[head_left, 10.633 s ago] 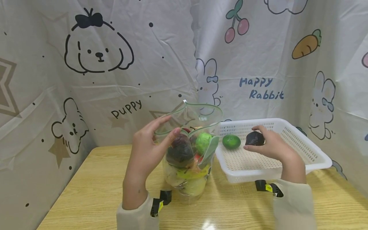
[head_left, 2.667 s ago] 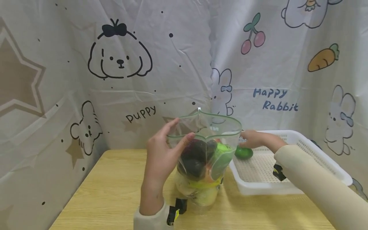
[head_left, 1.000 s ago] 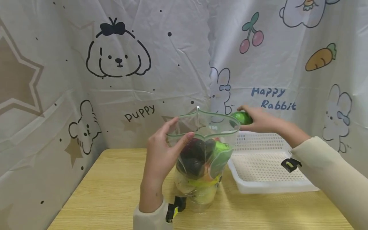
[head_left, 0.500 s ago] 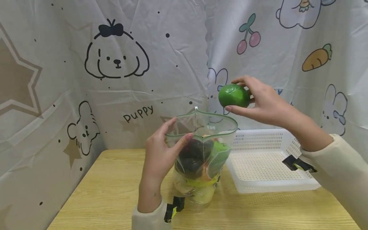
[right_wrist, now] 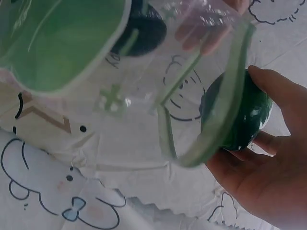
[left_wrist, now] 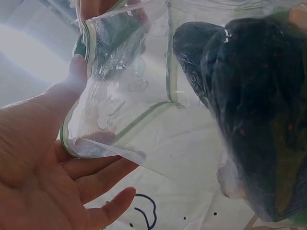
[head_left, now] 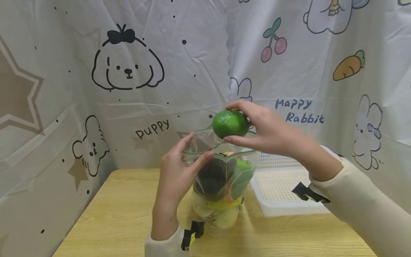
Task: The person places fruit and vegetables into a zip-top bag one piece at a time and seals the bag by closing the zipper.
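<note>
A clear zip bag (head_left: 236, 178) with a green rim stands upright on the table, its mouth wide apart. Inside are dark round fruits (head_left: 212, 178), something bright green (head_left: 243, 165) and yellowish fruit low down. My left hand (head_left: 174, 175) holds the bag's left side at the rim, thumb in front and fingers behind. Pinched between thumb and fingers of my right hand (head_left: 266, 130) is a green lime (head_left: 229, 124), just over the bag's mouth. In the right wrist view the bag's rim partly covers the lime (right_wrist: 254, 115).
To the right of the bag lies a white perforated basket (head_left: 289, 207), partly behind my right forearm. The wooden table (head_left: 122, 214) meets a printed cloth (head_left: 144, 114) at the back and left.
My right hand took a dark fruit from the basket earlier, then the lime. It has lifted the lime and moved it left over the bag. The left hand stays at the rim.
</note>
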A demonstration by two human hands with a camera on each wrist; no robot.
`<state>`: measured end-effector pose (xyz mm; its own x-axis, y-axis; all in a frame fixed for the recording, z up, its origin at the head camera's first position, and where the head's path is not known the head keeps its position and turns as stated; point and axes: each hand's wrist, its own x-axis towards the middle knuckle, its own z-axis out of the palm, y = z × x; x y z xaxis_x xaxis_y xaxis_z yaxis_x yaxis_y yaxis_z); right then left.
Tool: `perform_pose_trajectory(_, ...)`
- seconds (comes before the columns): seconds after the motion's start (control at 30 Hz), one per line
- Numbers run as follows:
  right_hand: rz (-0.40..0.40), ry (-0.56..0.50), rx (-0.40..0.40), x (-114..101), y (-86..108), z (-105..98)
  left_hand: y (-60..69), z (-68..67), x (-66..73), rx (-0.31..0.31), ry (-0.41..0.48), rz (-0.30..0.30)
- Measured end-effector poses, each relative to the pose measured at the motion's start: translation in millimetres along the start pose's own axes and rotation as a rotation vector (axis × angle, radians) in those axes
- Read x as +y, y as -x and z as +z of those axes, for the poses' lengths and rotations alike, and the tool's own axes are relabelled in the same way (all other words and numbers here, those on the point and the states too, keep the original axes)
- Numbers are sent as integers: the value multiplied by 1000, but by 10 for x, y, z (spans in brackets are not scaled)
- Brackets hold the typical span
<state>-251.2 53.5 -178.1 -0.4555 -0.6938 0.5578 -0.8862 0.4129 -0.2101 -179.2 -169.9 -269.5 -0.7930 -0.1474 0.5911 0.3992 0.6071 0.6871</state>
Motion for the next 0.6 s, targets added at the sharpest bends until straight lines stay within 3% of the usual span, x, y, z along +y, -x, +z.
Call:
perform_pose_trajectory(0.3,-23,-18,-36,-45,-41,185,12,2,-18,-1,-11,1)
perform_pose_trajectory(0.6,48,-133,-49,-81,-65,234,9,-3,-15,7,-11,13)
